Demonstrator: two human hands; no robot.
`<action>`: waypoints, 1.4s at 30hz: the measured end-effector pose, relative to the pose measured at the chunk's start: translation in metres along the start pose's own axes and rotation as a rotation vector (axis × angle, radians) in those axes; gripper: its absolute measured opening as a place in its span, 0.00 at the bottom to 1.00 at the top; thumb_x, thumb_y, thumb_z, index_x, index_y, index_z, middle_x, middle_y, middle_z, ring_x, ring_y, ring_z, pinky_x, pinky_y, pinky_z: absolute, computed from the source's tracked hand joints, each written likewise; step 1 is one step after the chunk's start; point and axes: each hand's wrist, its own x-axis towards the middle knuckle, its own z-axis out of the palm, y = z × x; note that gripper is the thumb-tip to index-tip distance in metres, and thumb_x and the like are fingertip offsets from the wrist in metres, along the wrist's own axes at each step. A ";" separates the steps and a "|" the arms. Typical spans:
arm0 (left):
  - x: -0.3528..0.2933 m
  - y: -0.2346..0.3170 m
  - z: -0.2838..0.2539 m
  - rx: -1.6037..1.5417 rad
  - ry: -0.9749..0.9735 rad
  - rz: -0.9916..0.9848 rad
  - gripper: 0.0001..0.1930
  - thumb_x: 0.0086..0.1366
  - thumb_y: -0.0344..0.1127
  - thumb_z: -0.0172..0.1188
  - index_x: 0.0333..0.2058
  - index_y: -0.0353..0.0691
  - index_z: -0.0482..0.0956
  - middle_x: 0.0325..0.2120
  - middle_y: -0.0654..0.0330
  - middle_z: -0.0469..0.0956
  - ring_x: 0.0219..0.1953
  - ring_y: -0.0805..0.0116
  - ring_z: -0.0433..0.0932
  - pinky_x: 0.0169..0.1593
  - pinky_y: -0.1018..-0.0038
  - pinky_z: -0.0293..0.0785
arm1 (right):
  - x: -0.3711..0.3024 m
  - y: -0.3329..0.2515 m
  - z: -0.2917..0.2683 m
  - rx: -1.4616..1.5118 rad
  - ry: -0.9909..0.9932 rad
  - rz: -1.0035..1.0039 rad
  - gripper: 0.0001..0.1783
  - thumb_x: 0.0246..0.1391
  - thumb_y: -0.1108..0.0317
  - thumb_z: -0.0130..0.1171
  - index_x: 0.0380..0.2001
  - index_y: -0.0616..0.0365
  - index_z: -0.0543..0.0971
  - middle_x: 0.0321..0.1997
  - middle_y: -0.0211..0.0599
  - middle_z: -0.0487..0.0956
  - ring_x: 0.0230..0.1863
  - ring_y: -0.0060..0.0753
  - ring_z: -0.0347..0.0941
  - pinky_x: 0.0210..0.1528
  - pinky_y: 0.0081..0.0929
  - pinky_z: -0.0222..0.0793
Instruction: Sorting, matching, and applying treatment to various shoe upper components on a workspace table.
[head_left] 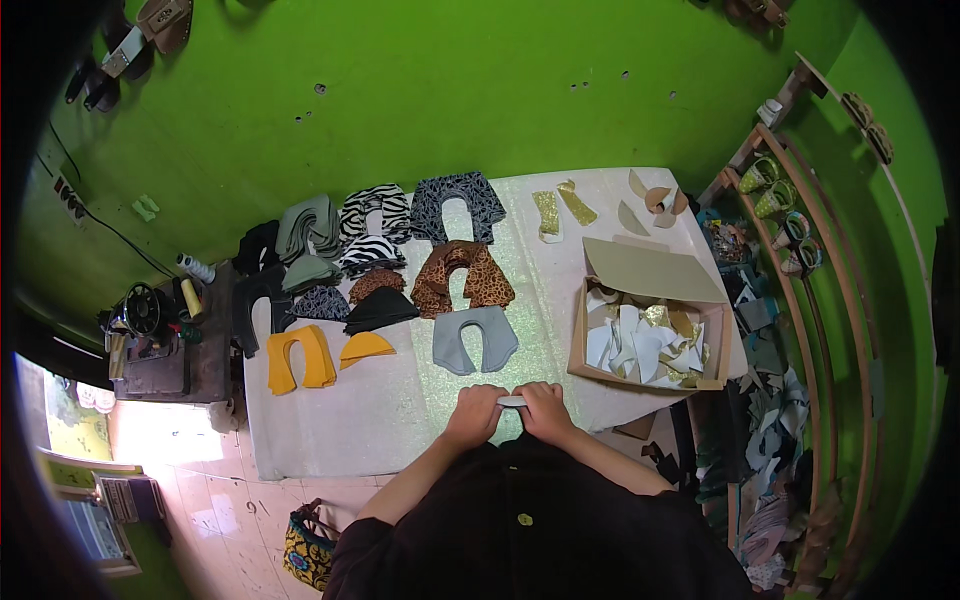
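Note:
At the table's near edge, my left hand (473, 414) and my right hand (548, 411) are side by side, fingers closed. Between them they grip a small pale flat piece (511, 401); most of it is covered by my fingers, so I cannot tell its kind. Just beyond lies a grey U-shaped cut piece (474, 338), apart from my hands. Farther back are leopard-print pieces (490, 277) and a dark patterned stack (430, 205). To the left lie yellow U-shaped pieces (318, 357) and a yellow half-round piece (365, 348).
An open cardboard box (579, 345) full of white and gold scraps stands on the right of the table (330, 440). Zebra-print pieces (373, 212) lie at the back. A sewing machine (145, 310) is at left, a wooden shoe rack (815, 330) at right, a patterned bag (307, 550) below.

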 end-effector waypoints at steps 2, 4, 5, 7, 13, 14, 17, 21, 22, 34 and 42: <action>-0.002 -0.001 0.003 0.059 0.036 0.026 0.15 0.55 0.31 0.56 0.42 0.41 0.69 0.35 0.53 0.71 0.40 0.54 0.69 0.42 0.61 0.60 | 0.001 -0.002 0.001 0.002 0.058 -0.022 0.12 0.46 0.71 0.53 0.38 0.52 0.72 0.36 0.33 0.73 0.42 0.36 0.68 0.43 0.38 0.52; -0.005 0.003 0.008 0.118 0.071 0.055 0.15 0.55 0.30 0.54 0.43 0.42 0.69 0.35 0.54 0.71 0.40 0.56 0.69 0.42 0.62 0.60 | 0.001 0.000 0.005 -0.113 0.035 -0.028 0.11 0.46 0.72 0.51 0.37 0.52 0.72 0.37 0.32 0.73 0.44 0.35 0.67 0.43 0.38 0.52; -0.008 0.006 0.010 0.193 0.067 0.007 0.15 0.55 0.30 0.53 0.43 0.43 0.69 0.35 0.55 0.70 0.41 0.57 0.69 0.42 0.62 0.59 | -0.001 0.001 0.008 -0.113 0.036 -0.030 0.11 0.46 0.72 0.51 0.37 0.52 0.72 0.37 0.32 0.73 0.44 0.35 0.67 0.43 0.38 0.52; -0.011 0.005 0.012 0.273 0.074 -0.040 0.15 0.55 0.29 0.52 0.44 0.44 0.69 0.36 0.56 0.69 0.42 0.59 0.68 0.43 0.63 0.59 | 0.000 0.000 0.010 -0.156 0.069 0.005 0.12 0.46 0.72 0.49 0.37 0.51 0.73 0.39 0.32 0.72 0.44 0.36 0.66 0.44 0.38 0.52; -0.013 0.002 0.011 0.332 0.072 0.048 0.18 0.54 0.27 0.50 0.45 0.46 0.69 0.37 0.58 0.68 0.43 0.60 0.67 0.43 0.63 0.57 | -0.005 0.004 0.010 -0.130 0.034 -0.016 0.17 0.43 0.75 0.50 0.41 0.51 0.72 0.41 0.33 0.72 0.47 0.37 0.66 0.45 0.39 0.52; -0.014 0.001 0.014 0.320 0.049 0.012 0.19 0.54 0.27 0.50 0.46 0.46 0.69 0.37 0.57 0.68 0.43 0.60 0.68 0.43 0.62 0.57 | -0.007 0.008 0.014 -0.158 0.006 0.013 0.19 0.41 0.76 0.52 0.41 0.51 0.72 0.41 0.33 0.72 0.47 0.38 0.66 0.45 0.38 0.52; -0.013 -0.001 0.010 0.237 -0.015 -0.077 0.20 0.54 0.26 0.50 0.47 0.47 0.68 0.36 0.57 0.70 0.43 0.60 0.69 0.44 0.62 0.57 | -0.004 0.007 0.014 -0.163 -0.035 0.046 0.20 0.40 0.76 0.52 0.41 0.50 0.73 0.40 0.33 0.72 0.47 0.38 0.66 0.44 0.39 0.51; -0.015 -0.002 -0.001 -0.122 0.050 -0.324 0.21 0.57 0.29 0.53 0.51 0.48 0.66 0.37 0.52 0.75 0.43 0.55 0.73 0.45 0.61 0.60 | 0.005 0.004 0.005 -0.037 -0.164 0.164 0.18 0.43 0.74 0.52 0.41 0.50 0.72 0.38 0.34 0.72 0.45 0.38 0.66 0.44 0.40 0.51; -0.016 -0.007 -0.006 -0.120 0.058 -0.329 0.21 0.57 0.29 0.53 0.51 0.48 0.66 0.37 0.52 0.75 0.43 0.55 0.73 0.45 0.61 0.60 | 0.008 0.002 0.003 0.097 -0.141 0.220 0.16 0.45 0.72 0.52 0.41 0.50 0.72 0.37 0.35 0.72 0.44 0.39 0.67 0.44 0.40 0.51; -0.013 -0.007 -0.020 0.129 0.345 -0.219 0.18 0.48 0.32 0.61 0.41 0.44 0.75 0.30 0.57 0.74 0.36 0.54 0.72 0.42 0.61 0.64 | 0.019 -0.013 -0.003 -0.005 -0.001 0.207 0.18 0.49 0.65 0.55 0.44 0.57 0.71 0.40 0.44 0.71 0.45 0.46 0.68 0.46 0.42 0.56; 0.005 0.035 -0.010 0.125 0.457 -0.085 0.11 0.49 0.28 0.59 0.34 0.43 0.78 0.29 0.57 0.74 0.35 0.57 0.72 0.39 0.64 0.64 | 0.001 -0.028 -0.045 0.419 0.255 0.064 0.13 0.48 0.71 0.57 0.39 0.60 0.74 0.37 0.45 0.70 0.37 0.44 0.70 0.38 0.30 0.67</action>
